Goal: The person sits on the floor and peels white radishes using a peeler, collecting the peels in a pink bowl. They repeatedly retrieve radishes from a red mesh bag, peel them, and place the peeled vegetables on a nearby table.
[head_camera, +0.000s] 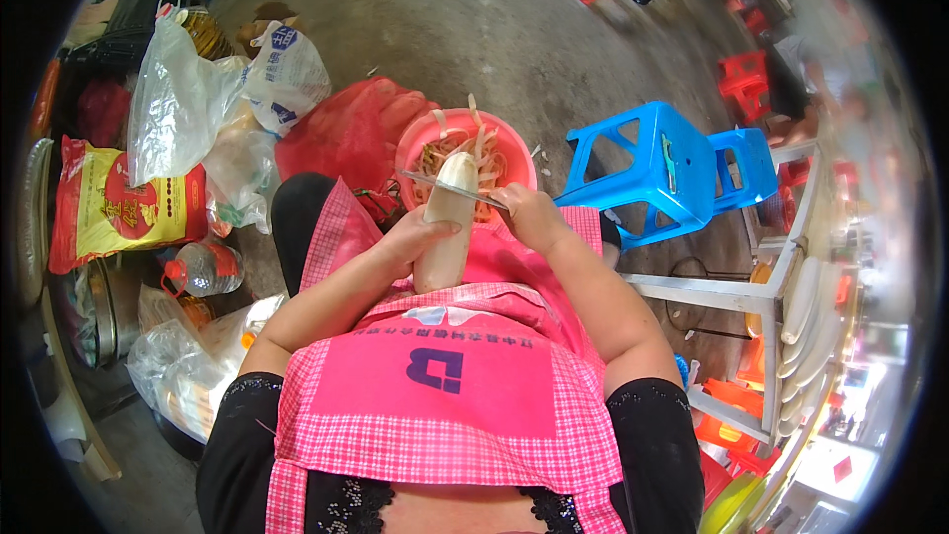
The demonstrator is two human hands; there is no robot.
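Observation:
My left hand (426, 235) grips a long white radish (447, 230) around its middle. The root's lower end rests against the pink apron (482, 393) on my lap, and its tip points away from me. My right hand (530, 216) is closed on the handle end of a knife (452, 187), whose thin blade lies across the radish near the tip. Beneath the tip stands a pink plastic basin (519, 139) holding long pale strips of peel (485, 141). The knife's handle is mostly hidden in my fingers.
A red mesh sack (341, 122) of radishes leans by the basin's left. Blue plastic stools (678, 163) stand to the right, beside a white metal-framed rack (704, 293) with peeled radishes (804, 311). At left are plastic bags (178, 104), a yellow-red packet (130, 204) and a clear bottle (211, 269).

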